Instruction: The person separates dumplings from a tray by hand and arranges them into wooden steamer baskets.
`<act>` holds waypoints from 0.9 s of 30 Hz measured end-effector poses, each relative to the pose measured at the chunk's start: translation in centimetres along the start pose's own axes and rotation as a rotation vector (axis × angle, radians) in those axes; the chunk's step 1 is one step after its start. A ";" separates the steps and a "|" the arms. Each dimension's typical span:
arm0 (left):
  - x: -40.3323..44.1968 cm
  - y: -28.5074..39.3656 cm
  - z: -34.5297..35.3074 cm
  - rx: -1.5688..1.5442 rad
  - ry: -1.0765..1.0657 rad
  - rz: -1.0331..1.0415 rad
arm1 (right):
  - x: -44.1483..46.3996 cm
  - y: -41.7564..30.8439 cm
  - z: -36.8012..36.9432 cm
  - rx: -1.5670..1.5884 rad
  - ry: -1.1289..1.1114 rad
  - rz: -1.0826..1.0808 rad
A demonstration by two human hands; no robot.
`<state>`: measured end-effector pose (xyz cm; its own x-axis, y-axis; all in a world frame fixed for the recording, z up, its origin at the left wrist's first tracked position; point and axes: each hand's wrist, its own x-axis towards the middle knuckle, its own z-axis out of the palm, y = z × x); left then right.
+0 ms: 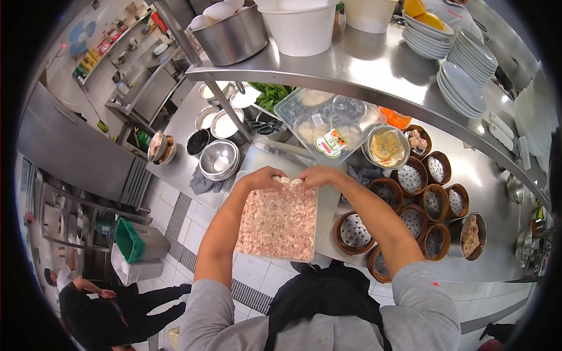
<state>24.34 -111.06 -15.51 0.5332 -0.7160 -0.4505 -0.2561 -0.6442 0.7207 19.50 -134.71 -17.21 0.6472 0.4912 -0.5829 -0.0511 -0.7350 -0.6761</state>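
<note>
A rectangular tray packed with rows of pale pink meat dumplings lies in front of me, its near end at the counter edge. My left hand is at the tray's far end, with its fingers closed around a small pale dumpling. Beside it, my right hand pinches another dumpling. The two hands almost meet over the last row. My fingertips are partly hidden by the dumplings and by the hands themselves.
Round bamboo steamers with perforated liners crowd the right counter, near a pot of raw meat. Beyond the tray sits a clear plastic lid. Metal bowls stand left. A steel shelf overhangs the back. A co-worker is at lower left.
</note>
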 end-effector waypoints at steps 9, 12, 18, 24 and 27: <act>0.8 -0.8 -0.7 -0.074 -0.106 -0.066 | 0.4 0.5 -0.4 0.143 -0.046 -0.016; 0.8 -1.5 -0.6 -0.123 -0.107 -0.061 | 0.4 0.9 -0.3 0.264 -0.042 -0.016; -0.2 -1.0 0.2 -0.232 -0.013 -0.087 | 0.7 1.9 0.1 0.585 -0.082 -0.019; -0.8 -1.7 0.0 -0.697 0.012 -0.107 | -1.1 1.2 -0.4 0.918 -0.091 -0.172; -2.4 -1.0 0.9 -0.904 0.009 0.066 | -2.5 -0.4 -0.7 0.724 0.052 -0.205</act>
<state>22.57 -108.97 -15.65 0.5472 -0.7393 -0.3924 0.4428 -0.1422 0.8853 18.44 -135.96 -15.17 0.7316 0.5497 -0.4034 -0.4011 -0.1314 -0.9065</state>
